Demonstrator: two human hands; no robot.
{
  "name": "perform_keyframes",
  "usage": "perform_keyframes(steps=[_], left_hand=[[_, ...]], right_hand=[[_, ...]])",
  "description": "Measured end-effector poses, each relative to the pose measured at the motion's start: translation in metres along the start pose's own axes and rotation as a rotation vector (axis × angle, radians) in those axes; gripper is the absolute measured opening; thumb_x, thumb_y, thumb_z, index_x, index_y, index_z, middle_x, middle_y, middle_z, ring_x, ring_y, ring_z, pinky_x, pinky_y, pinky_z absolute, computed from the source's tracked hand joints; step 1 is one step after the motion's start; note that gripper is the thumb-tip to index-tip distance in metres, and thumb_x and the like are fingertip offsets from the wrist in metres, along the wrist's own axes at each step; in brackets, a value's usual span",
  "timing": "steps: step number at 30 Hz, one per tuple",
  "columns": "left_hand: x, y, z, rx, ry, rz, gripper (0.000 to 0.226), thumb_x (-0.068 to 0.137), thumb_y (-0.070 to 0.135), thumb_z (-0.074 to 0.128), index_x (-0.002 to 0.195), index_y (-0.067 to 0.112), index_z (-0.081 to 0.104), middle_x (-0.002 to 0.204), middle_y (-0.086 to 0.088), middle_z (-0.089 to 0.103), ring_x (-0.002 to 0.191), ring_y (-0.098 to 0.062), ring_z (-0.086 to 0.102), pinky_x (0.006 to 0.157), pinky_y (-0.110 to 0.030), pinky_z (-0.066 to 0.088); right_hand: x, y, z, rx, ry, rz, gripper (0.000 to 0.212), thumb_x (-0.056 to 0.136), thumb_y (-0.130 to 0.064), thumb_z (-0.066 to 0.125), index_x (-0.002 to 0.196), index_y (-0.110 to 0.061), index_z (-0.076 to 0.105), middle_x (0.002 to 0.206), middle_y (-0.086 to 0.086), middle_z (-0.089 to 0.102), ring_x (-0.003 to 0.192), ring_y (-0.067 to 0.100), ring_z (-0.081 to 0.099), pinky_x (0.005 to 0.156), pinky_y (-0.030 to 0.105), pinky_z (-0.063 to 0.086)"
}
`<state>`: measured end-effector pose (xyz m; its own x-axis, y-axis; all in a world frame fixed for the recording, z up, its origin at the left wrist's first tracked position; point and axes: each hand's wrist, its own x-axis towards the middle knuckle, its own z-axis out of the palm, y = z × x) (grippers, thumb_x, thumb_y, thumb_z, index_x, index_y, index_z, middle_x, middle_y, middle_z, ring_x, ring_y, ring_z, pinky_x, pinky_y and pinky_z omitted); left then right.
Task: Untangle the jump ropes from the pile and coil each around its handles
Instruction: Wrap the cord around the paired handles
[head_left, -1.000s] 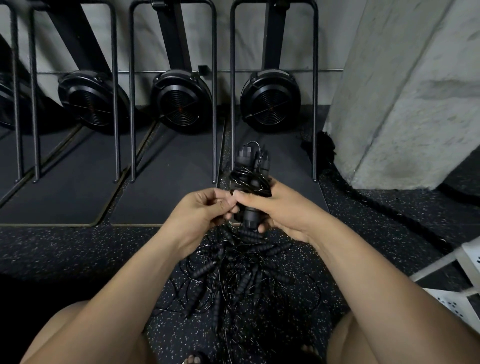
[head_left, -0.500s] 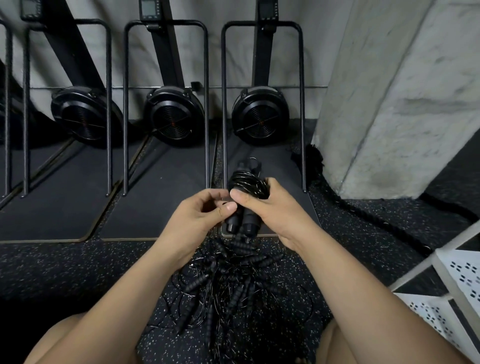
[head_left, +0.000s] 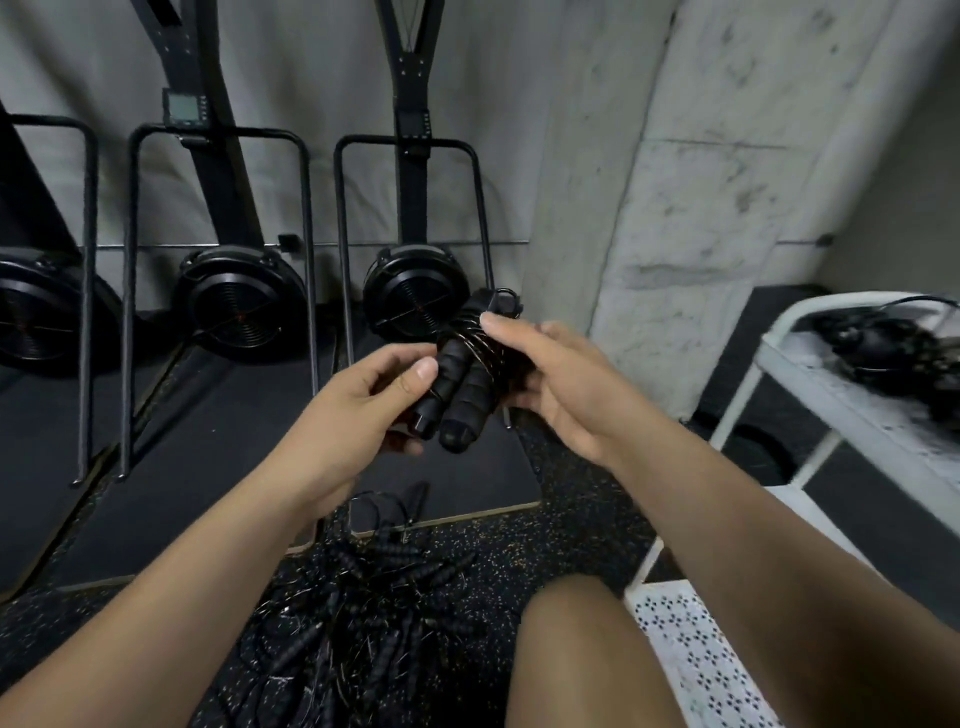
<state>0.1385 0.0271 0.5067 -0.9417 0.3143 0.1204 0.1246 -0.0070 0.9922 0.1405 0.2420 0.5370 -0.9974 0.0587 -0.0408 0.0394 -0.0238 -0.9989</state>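
Fingers (head_left: 400, 357) of my left hand (head_left: 353, 405) curl round the near butt ends of the two black ribbed foam handles (head_left: 461, 408), thumb on top. My right hand (head_left: 566, 384) grips the same pair further up, its thumb pressing on the thin dark wire rope (head_left: 480, 346) coiled around them. The bundle's long axis runs from near-left to far-right, its far end tilted up. It is held well above the tangled pile of black jump ropes (head_left: 363, 603) on the speckled rubber floor (head_left: 571, 540) beside my knee (head_left: 587, 649).

To the right stands the white metal cart (head_left: 831, 387), with other dark coiled ropes (head_left: 883, 343) on its top shelf. I judge my right hand the nearer one to carry the bundle across. The cart's raised rim would have to be cleared. Open air lies between my hands and the cart, and the grey concrete pillar (head_left: 675, 234) stands beyond.
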Motion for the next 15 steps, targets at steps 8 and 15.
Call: perform_keyframes(steps=[8,15], left_hand=[[0.003,0.058,0.099,-0.062,-0.271,0.091,0.061,0.08,0.04,0.092,0.135,0.028,0.068,0.125,-0.001,0.074,0.119,-0.023,0.07,0.104,-0.037,0.054],[0.0,0.112,0.191,0.128,-0.378,0.296,0.059,0.077,0.032,0.09,0.133,0.031,0.071,0.118,0.001,0.077,0.099,-0.012,0.073,0.097,-0.032,0.057]], right_hand=[[-0.092,-0.1,-0.104,-0.288,0.073,-0.088,0.067,0.076,-0.042,0.088,0.129,-0.006,0.07,0.118,0.012,0.08,0.114,0.029,0.076,0.104,0.049,0.06],[-0.168,-0.164,-0.189,-0.67,0.262,-0.086,0.083,0.063,-0.065,0.094,0.117,-0.007,0.07,0.098,0.004,0.083,0.095,0.018,0.08,0.099,0.047,0.063]])
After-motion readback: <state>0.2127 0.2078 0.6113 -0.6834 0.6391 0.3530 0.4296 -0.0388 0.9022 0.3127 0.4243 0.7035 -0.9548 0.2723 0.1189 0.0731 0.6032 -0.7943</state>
